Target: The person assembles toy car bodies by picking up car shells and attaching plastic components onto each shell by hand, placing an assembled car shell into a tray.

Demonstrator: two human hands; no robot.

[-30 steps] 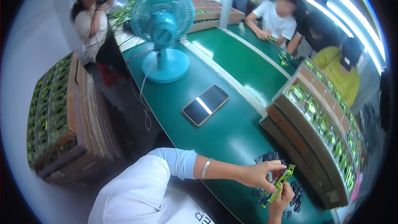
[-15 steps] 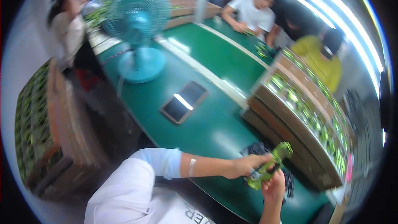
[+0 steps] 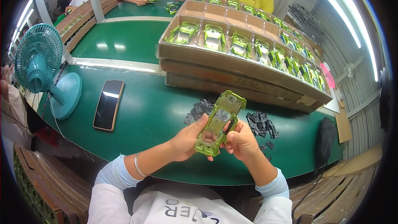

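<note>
Since the frame half a second earlier, the head view had swung so that the teal fan sat at the far left, and the green toy-car body shell had shifted toward the middle, its long axis steeper.

Head view: both hands gripped the shell above the green surface, the left hand closed on its left edge, the right hand pinching its lower right side. Whether a small part was held there too could not be told.

Slipping looked the likeliest trouble: smooth plastic held by its edges could have twisted free and dropped among the black plastic parts, scattering them. Uneven thumb pressure might have flexed or cracked the thin frame. With loose black pieces near the right forearm, a careless sweep could have brushed them away. Raised carelessly, the shell might have knocked the cardboard trays beyond.
</note>
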